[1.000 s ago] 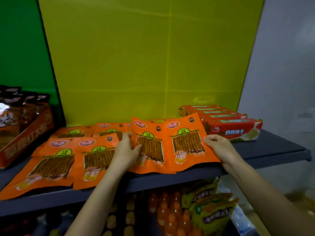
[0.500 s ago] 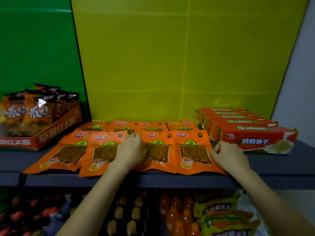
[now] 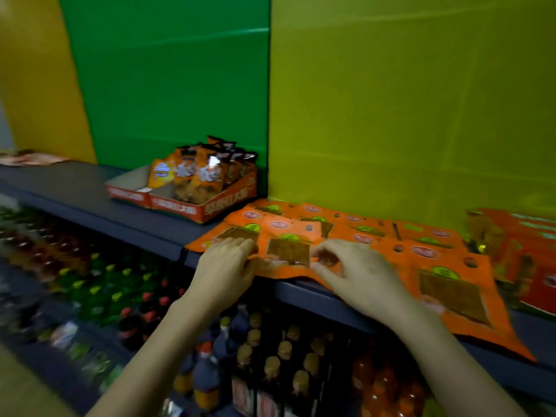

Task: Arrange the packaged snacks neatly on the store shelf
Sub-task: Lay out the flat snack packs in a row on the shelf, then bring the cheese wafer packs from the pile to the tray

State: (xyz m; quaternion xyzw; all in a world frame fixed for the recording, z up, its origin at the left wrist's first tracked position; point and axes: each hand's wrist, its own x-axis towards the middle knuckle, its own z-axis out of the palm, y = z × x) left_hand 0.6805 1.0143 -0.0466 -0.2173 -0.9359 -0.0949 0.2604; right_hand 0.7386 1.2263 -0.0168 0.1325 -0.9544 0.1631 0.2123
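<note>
Both hands are down on the packets (image 3: 436, 257). Left hand (image 3: 224, 267) has its fingers laid out fairly straight on the leftmost front packet, pressing it, nothing wrapped round. Right hand (image 3: 362, 273) is looser, with the fingers half bent and the tips touching the next packet along. It's too blurry to say if it's actually pinching the edge or just resting there, so I can't call that one.

The packets are lying flat on the shelf (image 3: 144, 227) in overlapping rows, back row up against the yellow panel (image 3: 406, 100), front row hanging a bit over the shelf lip. My guess at why the hands sit like that: slippery flat pouches slide about, so one hand pins a packet while the other nudges its neighbour into line. The left end looks like the bit being squared up. The front-right packet is skewed and sticks out past the edge, so I'd say the row isn't finished.

Around it: dark grey shelf, with a red cardboard tray (image 3: 180, 207) of upright snack bags just left of the packets, in front of a green panel (image 3: 168, 85). Red boxes (image 3: 535, 260) are stacked at the far right, close to the last packets. Lower shelf is full of bottles (image 3: 270, 356), orange and dark ones. Lighting is dim and the edges of the shot are smeared.
</note>
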